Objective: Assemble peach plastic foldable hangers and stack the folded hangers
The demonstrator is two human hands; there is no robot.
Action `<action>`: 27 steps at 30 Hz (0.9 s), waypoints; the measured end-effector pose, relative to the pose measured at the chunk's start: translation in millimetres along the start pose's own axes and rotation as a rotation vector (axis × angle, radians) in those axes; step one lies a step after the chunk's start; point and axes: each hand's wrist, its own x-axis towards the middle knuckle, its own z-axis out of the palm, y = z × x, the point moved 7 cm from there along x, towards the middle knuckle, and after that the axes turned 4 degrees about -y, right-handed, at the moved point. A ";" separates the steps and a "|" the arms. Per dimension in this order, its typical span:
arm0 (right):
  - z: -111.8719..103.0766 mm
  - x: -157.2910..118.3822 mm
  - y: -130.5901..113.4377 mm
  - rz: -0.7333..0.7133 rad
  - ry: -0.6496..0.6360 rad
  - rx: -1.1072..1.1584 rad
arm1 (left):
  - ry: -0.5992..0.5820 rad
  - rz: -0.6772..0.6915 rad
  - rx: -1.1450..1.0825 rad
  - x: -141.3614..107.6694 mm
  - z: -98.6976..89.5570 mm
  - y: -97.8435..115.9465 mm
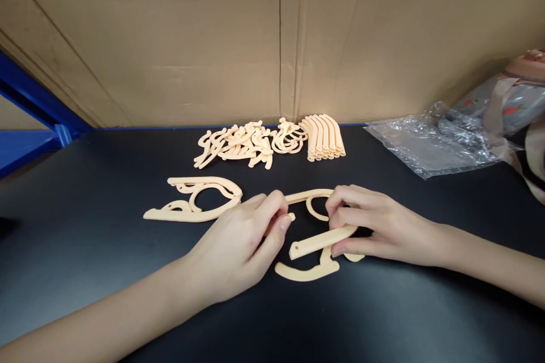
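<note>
My left hand (251, 241) is closed in a pinch, with the tip of a small cream plastic piece (292, 216) showing past the thumb; the rest of it is hidden. My right hand (374, 221) grips a cream hanger arm (321, 241) that has a hole at its near end. Behind the fingers, another long arm (309, 195) and a curved hook piece (314, 209) reach toward my left hand. Below lies a loose curved piece (304, 273), partly under the right hand. A folded plastic hanger (213, 215) lies left of my left hand.
At the back of the black table (106, 272) lie a pile of short curved pieces (240, 144), several hook pieces (289, 136) and a neat stack of hanger arms (324, 137). Clear plastic bags (430, 144) and a patterned bag (519, 93) are at right. Cardboard (191, 39) stands behind.
</note>
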 end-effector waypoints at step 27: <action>1.4 -7.0 30.9 0.213 0.001 0.523 | 0.015 0.158 0.251 -2.1 13.0 16.9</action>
